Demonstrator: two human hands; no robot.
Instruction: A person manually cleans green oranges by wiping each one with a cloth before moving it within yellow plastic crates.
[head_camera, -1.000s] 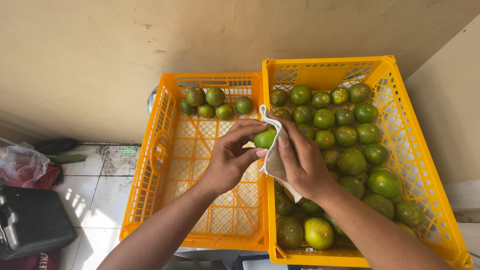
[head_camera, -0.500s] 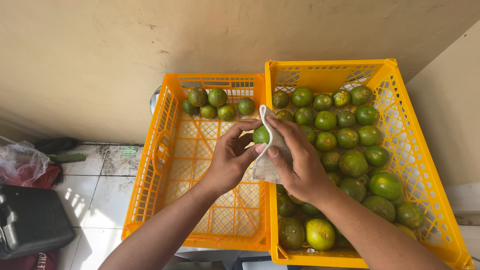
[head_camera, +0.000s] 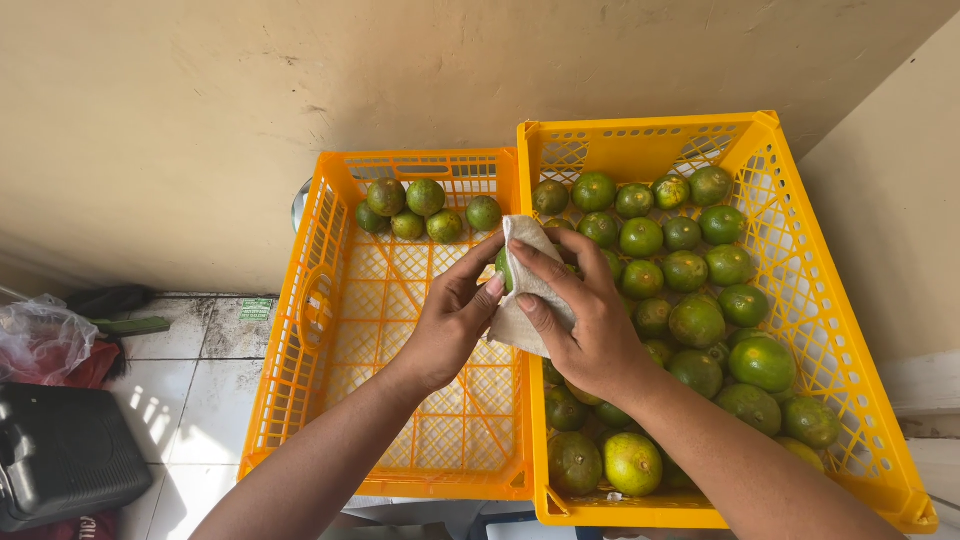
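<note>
Above the shared wall of two yellow crates, both my hands hold one green citrus fruit. My left hand grips the fruit from the left with thumb and fingers. My right hand presses a white cloth over the fruit, which is mostly hidden under it. The right crate is full of several green and yellowish citrus fruits. The left crate holds several green fruits at its far end only.
A beige wall rises behind the crates. On the tiled floor to the left lie a black case, a clear plastic bag over red cloth and a dark green object.
The cloth in my right hand has shifted over the fruit, covering more of it, while my left hand has kept its grip. The view has drifted slightly.
</note>
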